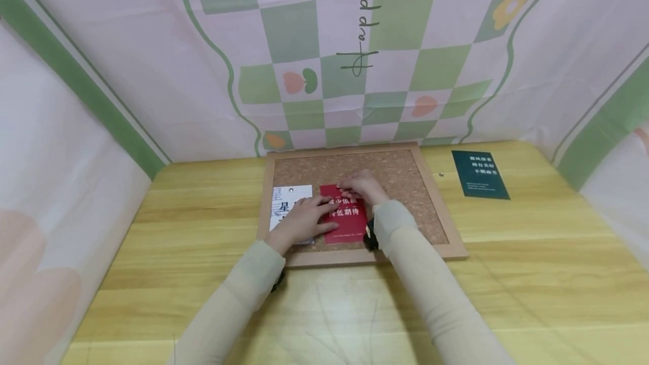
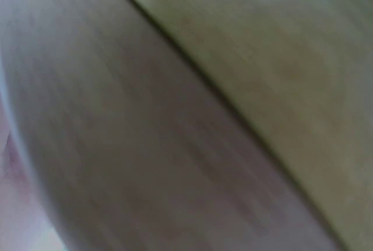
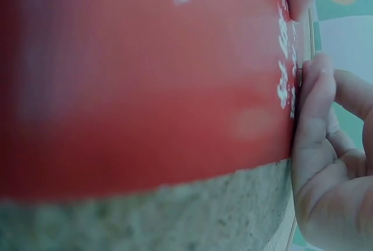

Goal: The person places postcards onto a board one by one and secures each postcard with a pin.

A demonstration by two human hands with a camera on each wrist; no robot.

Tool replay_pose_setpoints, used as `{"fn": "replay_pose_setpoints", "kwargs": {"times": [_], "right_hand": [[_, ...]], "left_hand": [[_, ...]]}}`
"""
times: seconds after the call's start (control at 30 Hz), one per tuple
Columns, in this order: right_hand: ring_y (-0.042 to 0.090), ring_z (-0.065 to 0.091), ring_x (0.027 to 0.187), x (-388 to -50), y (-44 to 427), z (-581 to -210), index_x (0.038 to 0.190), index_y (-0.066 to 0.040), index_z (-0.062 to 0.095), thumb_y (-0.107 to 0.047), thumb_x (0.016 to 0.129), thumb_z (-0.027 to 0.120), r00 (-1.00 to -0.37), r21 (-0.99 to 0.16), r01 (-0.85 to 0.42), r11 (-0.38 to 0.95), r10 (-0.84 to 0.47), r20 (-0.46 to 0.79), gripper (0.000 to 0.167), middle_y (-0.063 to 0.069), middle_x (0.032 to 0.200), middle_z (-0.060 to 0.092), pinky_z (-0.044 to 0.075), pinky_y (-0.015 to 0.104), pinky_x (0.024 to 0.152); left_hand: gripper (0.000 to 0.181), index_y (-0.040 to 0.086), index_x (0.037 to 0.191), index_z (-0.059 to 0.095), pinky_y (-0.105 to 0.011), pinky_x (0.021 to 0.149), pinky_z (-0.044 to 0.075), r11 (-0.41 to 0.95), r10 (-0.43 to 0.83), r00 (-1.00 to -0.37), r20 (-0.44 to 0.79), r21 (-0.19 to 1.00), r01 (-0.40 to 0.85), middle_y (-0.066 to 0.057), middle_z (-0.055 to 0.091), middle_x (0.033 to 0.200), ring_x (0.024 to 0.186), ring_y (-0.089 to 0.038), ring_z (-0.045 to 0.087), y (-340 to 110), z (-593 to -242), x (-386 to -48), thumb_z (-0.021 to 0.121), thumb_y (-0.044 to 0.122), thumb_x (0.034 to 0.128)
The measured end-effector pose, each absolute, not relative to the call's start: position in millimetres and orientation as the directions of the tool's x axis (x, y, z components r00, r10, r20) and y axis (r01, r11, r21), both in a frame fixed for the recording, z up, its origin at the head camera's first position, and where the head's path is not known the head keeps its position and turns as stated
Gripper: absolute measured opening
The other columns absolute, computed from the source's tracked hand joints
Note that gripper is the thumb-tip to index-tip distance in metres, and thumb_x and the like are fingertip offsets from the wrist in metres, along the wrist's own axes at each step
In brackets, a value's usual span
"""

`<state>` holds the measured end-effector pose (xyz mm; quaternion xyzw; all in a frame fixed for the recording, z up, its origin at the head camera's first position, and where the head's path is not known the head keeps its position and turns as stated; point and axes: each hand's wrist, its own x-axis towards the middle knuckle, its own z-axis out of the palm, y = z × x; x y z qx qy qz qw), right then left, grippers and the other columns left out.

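A red card (image 1: pixel 345 226) with white lettering lies on the cork board (image 1: pixel 395 185). My left hand (image 1: pixel 304 219) reaches across a white card (image 1: pixel 277 199), and its spread fingers rest on the red card's left side. At the red card's top edge, my right hand (image 1: pixel 366 186) pinches a small thumbtack (image 3: pixel 300 77), mostly hidden by the fingertips. The right wrist view shows its curled fingers (image 3: pixel 315 105) against the card. A silvery tack (image 1: pixel 291 190) sits at the top of the white card. The left wrist view is blurred, with mostly the wooden frame (image 2: pixel 145 146) in it.
To the right of the board, a dark green card (image 1: pixel 480 174) lies on the wooden table (image 1: pixel 203 207). A small thumbtack (image 1: pixel 441 174) lies between that card and the frame. Behind the board hangs a checked cloth (image 1: pixel 345 89).
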<state>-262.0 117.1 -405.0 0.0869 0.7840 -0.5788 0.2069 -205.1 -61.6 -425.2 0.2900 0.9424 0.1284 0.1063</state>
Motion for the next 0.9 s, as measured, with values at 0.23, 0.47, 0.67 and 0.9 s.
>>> {"fn": "replay_pose_setpoints", "kwargs": {"times": [0.23,0.47,0.67,0.9], "right_hand": [[0.004,0.061,0.054,-265.2,119.1,-409.5,0.105,0.011,0.067,-0.006,0.090,0.061,-0.902,-0.893,0.376,0.247,-0.125,-0.414,0.023,0.001,0.062,0.065,0.053,0.014,0.057],[0.001,0.060,0.053,-262.4,113.9,-403.1,0.119,0.012,0.060,-0.004,0.093,0.054,-0.888,-0.871,0.418,0.257,-0.085,-0.451,0.032,-0.003,0.061,0.062,0.053,0.012,0.057],[0.002,0.059,0.052,-261.0,114.0,-398.1,0.121,0.014,0.058,-0.002,0.093,0.053,-0.882,-0.870,0.432,0.239,-0.089,-0.463,0.033,-0.003,0.060,0.061,0.053,0.012,0.056],[0.001,0.060,0.052,-261.7,113.8,-399.7,0.121,0.013,0.058,-0.003,0.093,0.053,-0.883,-0.869,0.431,0.242,-0.082,-0.461,0.033,-0.004,0.060,0.061,0.053,0.012,0.057]], "left_hand": [[0.058,0.023,0.144,0.044,-0.050,0.116,0.028,0.802,0.572,-0.810,-0.128,0.296,0.519,-0.007,0.041,0.151,0.140,-0.026,0.038,-61.7,-425.7,-205.3,0.054,0.050,0.0932],[0.058,0.023,0.144,0.045,-0.050,0.117,0.028,0.803,0.571,-0.810,-0.135,0.297,0.516,-0.007,0.041,0.151,0.141,-0.025,0.037,-61.6,-423.8,-205.8,0.054,0.050,0.0932],[0.058,0.023,0.144,0.044,-0.049,0.117,0.028,0.799,0.576,-0.806,-0.136,0.300,0.521,-0.008,0.041,0.150,0.140,-0.025,0.037,-61.5,-422.7,-206.4,0.054,0.050,0.0934],[0.058,0.023,0.144,0.044,-0.049,0.117,0.028,0.799,0.577,-0.805,-0.138,0.300,0.521,-0.007,0.041,0.150,0.141,-0.025,0.037,-61.6,-422.9,-205.7,0.054,0.050,0.0934]]}}
